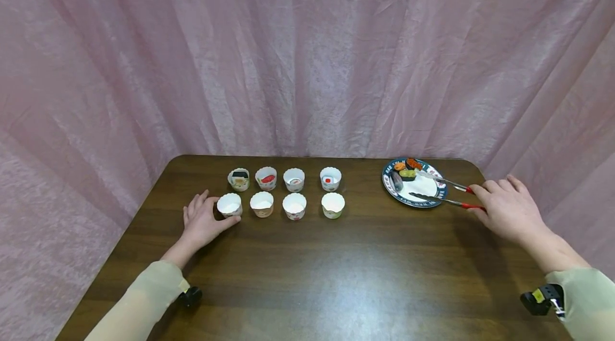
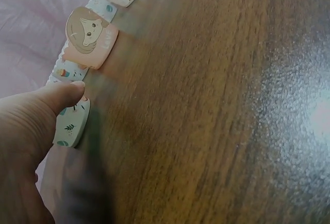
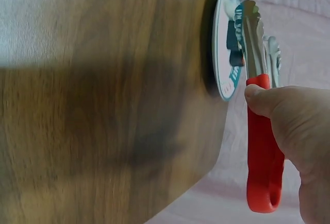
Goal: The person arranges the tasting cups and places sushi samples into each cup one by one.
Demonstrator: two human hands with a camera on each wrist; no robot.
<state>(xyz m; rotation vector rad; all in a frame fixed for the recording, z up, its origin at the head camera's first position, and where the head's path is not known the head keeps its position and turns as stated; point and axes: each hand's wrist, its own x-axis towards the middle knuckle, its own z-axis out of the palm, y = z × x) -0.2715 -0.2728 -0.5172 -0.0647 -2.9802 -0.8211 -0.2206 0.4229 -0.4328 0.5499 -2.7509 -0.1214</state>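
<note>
My left hand [image 1: 204, 221] holds the leftmost paper baking cup [image 1: 229, 205] of the front row, thumb at its near side and fingers at its left. In the left wrist view the thumb lies across the printed cup [image 2: 71, 123]. My right hand [image 1: 511, 210] grips metal tongs [image 3: 260, 126] by their red handles. The tong arms are spread over the round plate [image 1: 425, 185], one tip by the sushi pieces, the other over the plate's near part. A yellow-topped sushi piece [image 1: 407, 174] lies near the far tip, with orange, red and grey-topped pieces beside it.
Two rows of paper cups stand on the brown table [image 1: 298, 271]. Far-row cups hold small pieces, including a black-banded one [image 1: 238, 175] and a red one [image 1: 267, 179]. Other front-row cups [image 1: 294, 203] show white insides. A pink curtain [image 1: 307, 63] hangs behind the table.
</note>
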